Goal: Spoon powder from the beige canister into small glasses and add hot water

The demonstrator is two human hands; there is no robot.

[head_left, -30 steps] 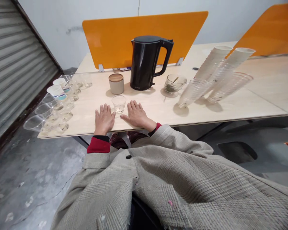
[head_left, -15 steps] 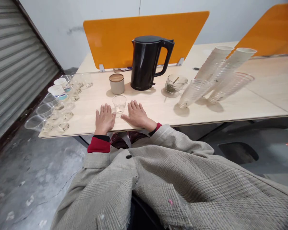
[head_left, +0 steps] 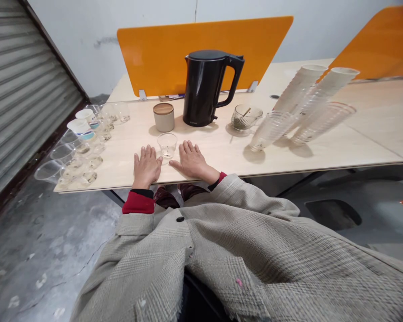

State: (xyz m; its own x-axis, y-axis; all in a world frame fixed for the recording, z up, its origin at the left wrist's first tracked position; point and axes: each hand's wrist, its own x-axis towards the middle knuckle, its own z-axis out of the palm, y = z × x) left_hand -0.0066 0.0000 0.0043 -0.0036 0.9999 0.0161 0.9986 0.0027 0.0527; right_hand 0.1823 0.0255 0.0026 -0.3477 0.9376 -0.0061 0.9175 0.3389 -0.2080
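My left hand (head_left: 147,166) lies flat on the table (head_left: 218,154) by its front edge, fingers stretched out and holding nothing. To its right, my right hand (head_left: 192,161) also rests palm down and open. Between and just beyond them stands a clear plastic cup (head_left: 167,146), upright, with a small dark mark or bit low in it. Behind the cup are a pale canister (head_left: 164,120) with a wooden lid and a black electric kettle (head_left: 204,89), its handle turned right. A glass cup (head_left: 246,118) right of the kettle holds dark dried leaves and a small wooden-looking stick.
Several clear cups (head_left: 63,155) with dark bits in their bottoms crowd the table's left end, along with two white paper cups (head_left: 81,128). Tall leaning stacks of cups (head_left: 298,89) stand at the right. An orange divider (head_left: 154,58) rises behind the kettle.
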